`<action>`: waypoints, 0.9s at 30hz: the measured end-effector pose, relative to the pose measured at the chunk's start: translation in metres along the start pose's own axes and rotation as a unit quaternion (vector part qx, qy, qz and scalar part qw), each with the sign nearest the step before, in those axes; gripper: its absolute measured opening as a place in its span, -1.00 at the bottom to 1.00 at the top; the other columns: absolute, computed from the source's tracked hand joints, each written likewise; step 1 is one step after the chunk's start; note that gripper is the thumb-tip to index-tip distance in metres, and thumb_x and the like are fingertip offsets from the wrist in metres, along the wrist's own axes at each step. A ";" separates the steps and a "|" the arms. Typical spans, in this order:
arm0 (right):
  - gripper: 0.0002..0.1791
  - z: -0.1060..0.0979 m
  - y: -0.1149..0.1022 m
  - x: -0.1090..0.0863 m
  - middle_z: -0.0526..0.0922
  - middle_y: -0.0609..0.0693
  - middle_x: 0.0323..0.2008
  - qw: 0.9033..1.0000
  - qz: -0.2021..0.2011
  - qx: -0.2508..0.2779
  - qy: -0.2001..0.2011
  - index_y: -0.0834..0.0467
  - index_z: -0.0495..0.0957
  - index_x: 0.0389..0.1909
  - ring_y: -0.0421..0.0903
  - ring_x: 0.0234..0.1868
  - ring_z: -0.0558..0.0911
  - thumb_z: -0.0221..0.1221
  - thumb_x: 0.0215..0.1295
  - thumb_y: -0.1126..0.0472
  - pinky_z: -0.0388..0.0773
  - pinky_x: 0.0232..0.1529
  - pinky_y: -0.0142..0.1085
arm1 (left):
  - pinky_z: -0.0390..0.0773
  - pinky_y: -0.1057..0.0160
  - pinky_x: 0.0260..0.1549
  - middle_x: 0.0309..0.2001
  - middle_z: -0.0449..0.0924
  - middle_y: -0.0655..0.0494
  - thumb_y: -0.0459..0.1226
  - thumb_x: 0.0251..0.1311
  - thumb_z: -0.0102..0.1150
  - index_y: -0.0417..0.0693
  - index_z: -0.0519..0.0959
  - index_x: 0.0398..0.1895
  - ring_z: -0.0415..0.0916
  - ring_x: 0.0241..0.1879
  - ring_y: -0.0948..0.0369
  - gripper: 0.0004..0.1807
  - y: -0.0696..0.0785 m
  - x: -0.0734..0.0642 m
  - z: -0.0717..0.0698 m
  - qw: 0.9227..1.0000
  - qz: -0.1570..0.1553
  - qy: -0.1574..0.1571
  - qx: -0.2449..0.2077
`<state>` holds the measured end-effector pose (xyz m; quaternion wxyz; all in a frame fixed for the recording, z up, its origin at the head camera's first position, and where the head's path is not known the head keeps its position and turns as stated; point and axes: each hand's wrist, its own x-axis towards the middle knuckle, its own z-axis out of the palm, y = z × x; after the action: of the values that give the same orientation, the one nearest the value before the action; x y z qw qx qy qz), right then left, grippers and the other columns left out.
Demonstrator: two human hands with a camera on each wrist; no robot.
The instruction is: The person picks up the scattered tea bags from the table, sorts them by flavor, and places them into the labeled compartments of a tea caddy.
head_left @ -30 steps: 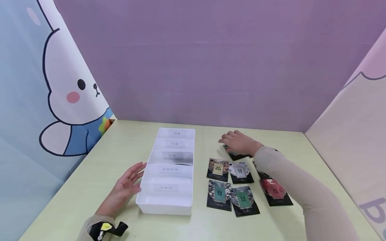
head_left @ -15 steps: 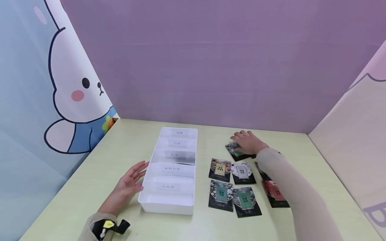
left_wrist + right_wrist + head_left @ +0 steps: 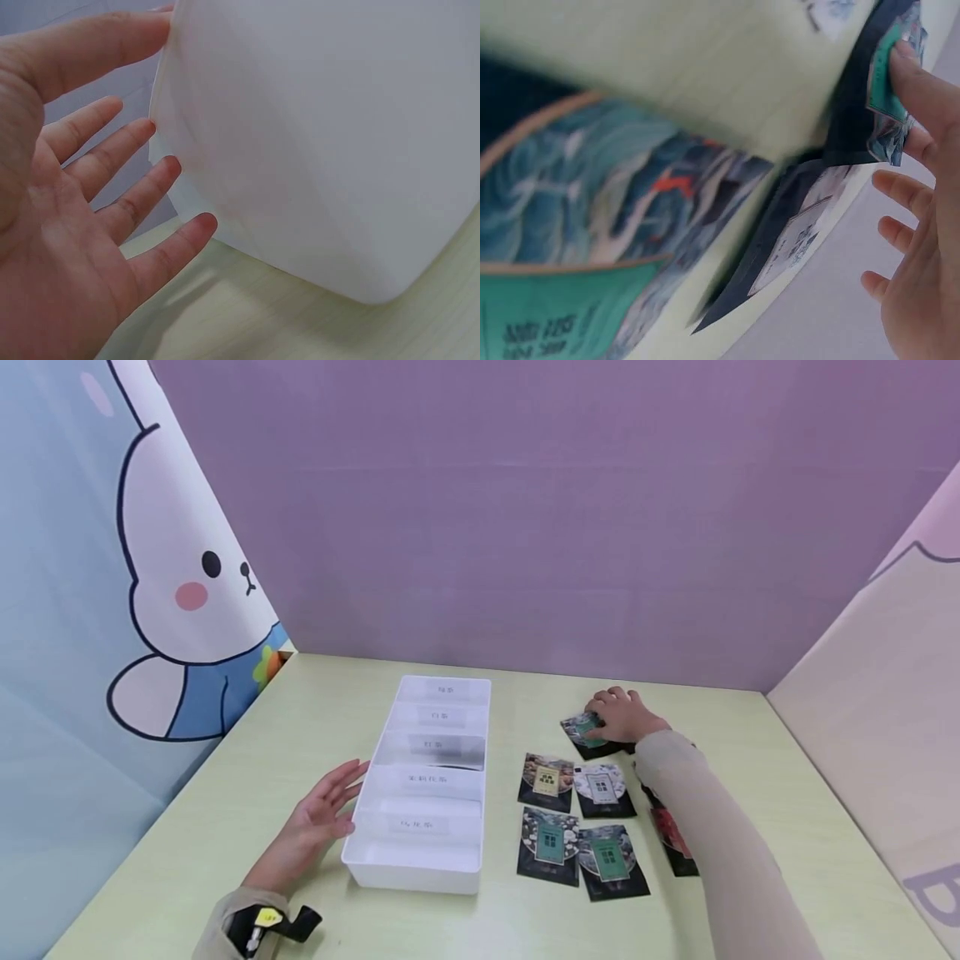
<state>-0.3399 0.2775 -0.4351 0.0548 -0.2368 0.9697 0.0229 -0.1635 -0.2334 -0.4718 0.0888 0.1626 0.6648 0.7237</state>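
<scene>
My left hand (image 3: 311, 827) is at the left side of a long white divided box (image 3: 416, 878), fingers spread. In the left wrist view its thumb and fingertips lie along the wall of the box (image 3: 300, 150). At the back right, my right hand (image 3: 626, 718) is over a dark tea sachet (image 3: 576, 727) with a green label. The right wrist view shows the thumb on that label and the index finger at the far edge of the sachet (image 3: 855, 97), pinching it. The other fingers are half bent. A sachet with a pale label (image 3: 787, 240) lies beside it.
Several tea sachets lie nearer: one yellow-labelled (image 3: 546, 782), one white-labelled (image 3: 603, 789), two green-labelled (image 3: 550, 847). A red sachet (image 3: 673, 839) is partly hidden under my right forearm. Labelled compartments divide the box. A purple wall (image 3: 525, 527) closes the table's back.
My right hand has moved a little right over the back sachet, uncovering its green label. The right forearm now hides more of the red sachet. My left hand has stayed at the box.
</scene>
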 end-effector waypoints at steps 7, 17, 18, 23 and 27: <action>-0.50 -0.005 -0.002 0.003 0.52 0.14 0.00 0.999 -0.013 0.048 -0.002 0.14 0.44 0.07 0.25 0.13 0.33 0.28 0.30 -0.09 0.20 0.13 0.23 | 0.39 0.39 0.18 0.54 0.06 0.04 -0.55 0.24 0.11 -0.24 -0.11 0.57 0.30 0.30 0.41 -0.11 0.000 0.000 -0.001 1.000 -0.007 0.002 0.004; -0.66 -0.007 0.000 0.008 0.47 0.02 -0.34 0.974 -0.012 0.224 -0.007 0.18 0.38 0.00 -0.06 -0.39 0.35 0.28 0.34 0.19 0.34 -0.25 -0.06 | 0.39 0.38 0.19 0.55 0.00 -0.09 -0.53 0.24 0.12 -0.22 -0.08 0.56 0.30 0.31 0.38 -0.12 0.001 0.001 0.001 1.000 0.000 -0.002 0.003; -0.66 -0.008 0.000 0.008 0.49 0.04 -0.30 0.972 -0.012 0.233 -0.005 0.21 0.39 0.02 -0.06 -0.37 0.38 0.27 0.34 0.22 0.34 -0.29 -0.11 | 0.39 0.37 0.19 0.55 0.00 -0.10 -0.54 0.23 0.12 -0.20 -0.06 0.56 0.30 0.31 0.38 -0.12 0.001 0.001 0.000 1.000 0.004 -0.004 0.002; -0.72 -0.014 -0.004 0.009 0.57 0.10 -0.17 0.968 0.000 0.249 0.017 0.25 0.47 0.00 -0.03 -0.26 0.52 0.26 0.33 0.31 0.49 -0.21 -0.08 | 0.40 0.36 0.19 0.55 0.02 -0.06 -0.54 0.23 0.13 -0.12 0.00 0.56 0.31 0.31 0.38 -0.14 0.000 0.001 0.000 1.000 0.009 -0.006 -0.002; -0.77 -0.016 -0.006 0.012 0.58 0.12 -0.14 0.964 0.009 0.264 0.040 0.23 0.51 -0.10 -0.03 -0.31 0.52 0.30 0.28 0.31 0.50 -0.26 -0.11 | 0.40 0.36 0.18 0.55 0.03 -0.03 -0.53 0.23 0.13 -0.16 -0.05 0.57 0.29 0.31 0.38 -0.12 0.000 0.000 -0.001 1.000 -0.002 -0.002 -0.003</action>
<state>-0.3491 0.2653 -0.4206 0.0761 -0.2064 0.9447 -0.2430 -0.1640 -0.2340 -0.4716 0.0920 0.1631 0.6630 0.7248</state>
